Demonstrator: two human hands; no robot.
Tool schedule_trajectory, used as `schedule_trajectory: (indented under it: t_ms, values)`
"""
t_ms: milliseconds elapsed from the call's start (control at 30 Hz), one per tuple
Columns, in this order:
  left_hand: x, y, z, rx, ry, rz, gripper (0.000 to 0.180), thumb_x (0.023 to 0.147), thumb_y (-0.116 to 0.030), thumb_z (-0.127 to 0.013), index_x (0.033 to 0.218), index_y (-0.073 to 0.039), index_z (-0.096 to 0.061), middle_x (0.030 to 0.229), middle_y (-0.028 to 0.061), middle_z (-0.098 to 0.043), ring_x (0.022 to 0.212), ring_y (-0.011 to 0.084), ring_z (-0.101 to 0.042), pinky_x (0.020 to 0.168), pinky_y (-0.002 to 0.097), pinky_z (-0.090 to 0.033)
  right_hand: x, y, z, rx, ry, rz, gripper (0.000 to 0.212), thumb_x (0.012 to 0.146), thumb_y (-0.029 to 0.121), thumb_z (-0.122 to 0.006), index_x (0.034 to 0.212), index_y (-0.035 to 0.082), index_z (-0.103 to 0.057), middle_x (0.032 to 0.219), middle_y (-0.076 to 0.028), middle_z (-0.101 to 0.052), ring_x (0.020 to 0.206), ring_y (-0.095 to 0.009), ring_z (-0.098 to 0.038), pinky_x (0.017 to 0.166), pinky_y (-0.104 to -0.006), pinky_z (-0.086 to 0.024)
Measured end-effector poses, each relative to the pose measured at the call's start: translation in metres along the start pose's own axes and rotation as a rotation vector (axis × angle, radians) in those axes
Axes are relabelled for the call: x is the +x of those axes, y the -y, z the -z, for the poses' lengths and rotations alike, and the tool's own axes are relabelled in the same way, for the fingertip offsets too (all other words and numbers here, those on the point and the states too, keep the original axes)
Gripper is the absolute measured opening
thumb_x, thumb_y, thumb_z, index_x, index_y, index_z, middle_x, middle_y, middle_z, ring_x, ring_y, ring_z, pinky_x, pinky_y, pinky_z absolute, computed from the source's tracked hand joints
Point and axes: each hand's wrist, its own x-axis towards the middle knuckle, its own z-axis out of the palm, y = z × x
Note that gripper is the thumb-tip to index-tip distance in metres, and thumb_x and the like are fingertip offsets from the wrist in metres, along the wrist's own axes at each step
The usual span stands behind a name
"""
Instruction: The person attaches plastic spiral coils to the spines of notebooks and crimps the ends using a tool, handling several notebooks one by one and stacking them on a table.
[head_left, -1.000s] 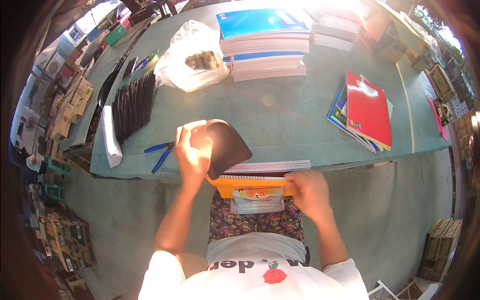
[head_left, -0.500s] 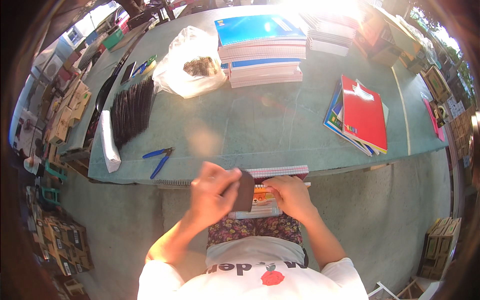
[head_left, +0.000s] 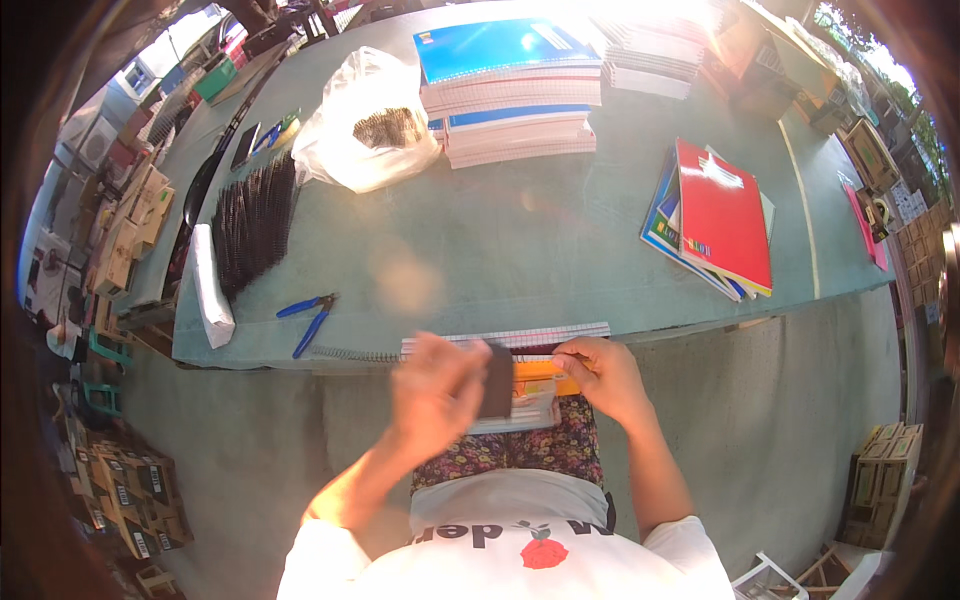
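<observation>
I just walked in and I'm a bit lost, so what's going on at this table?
A person is working at the near edge of a green table. The left hand, blurred, holds a dark flat piece by an orange notebook; the right hand grips that notebook's right end. Blue pliers and a spiral coil lie to the left, and a red notebook tops a small pile to the right.
</observation>
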Motion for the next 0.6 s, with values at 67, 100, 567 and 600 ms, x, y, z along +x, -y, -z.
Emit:
schedule_trajectory:
  t_ms: [67, 100, 567, 600]
  values:
    - [0.019, -0.007, 0.011, 0.099, -0.133, 0.050, 0.025, 0.068, 0.001, -0.066, 0.092, -0.007, -0.066, 0.071, 0.0081, -0.057, 0.068, 0.0269, -0.055, 0.058, 0.0377, -0.046, 0.003, 0.000, 0.000, 0.062, -0.003, 0.016, 0.014, 0.082, 0.019, -0.064, 0.086, 0.006, -0.067, 0.080, -0.012, -0.066, 0.072, -0.029, -0.064, 0.063, -0.0346, -0.049]
    - [0.001, 0.004, -0.010, 0.047, 0.060, 0.051, 0.023, 0.069, 0.001, -0.067, 0.091, -0.007, -0.066, 0.070, 0.0078, -0.058, 0.067, 0.0267, -0.055, 0.058, 0.0371, -0.046, 0.002, -0.002, -0.001, 0.076, 0.004, -0.002, 0.014, 0.082, 0.019, -0.064, 0.086, 0.006, -0.067, 0.079, -0.012, -0.066, 0.072, -0.029, -0.064, 0.063, -0.0343, -0.049]
    - [0.031, -0.010, -0.007, -0.028, -0.159, 0.012, 0.028, 0.067, 0.004, -0.068, 0.093, -0.007, -0.066, 0.068, 0.0072, -0.057, 0.066, 0.0246, -0.054, 0.061, 0.0333, -0.045, 0.000, -0.013, 0.000, 0.068, -0.036, 0.118, 0.012, 0.081, 0.017, -0.065, 0.089, 0.009, -0.068, 0.082, -0.009, -0.066, 0.075, -0.028, -0.063, 0.066, -0.0345, -0.049]
    - [0.030, -0.011, -0.008, -0.013, -0.132, 0.046, 0.029, 0.067, 0.004, -0.069, 0.093, -0.007, -0.066, 0.068, 0.0071, -0.057, 0.066, 0.0246, -0.054, 0.061, 0.0330, -0.045, -0.002, -0.015, -0.001, 0.064, -0.018, 0.064, 0.012, 0.080, 0.017, -0.066, 0.089, 0.008, -0.068, 0.082, -0.009, -0.067, 0.075, -0.027, -0.063, 0.067, -0.0340, -0.049]
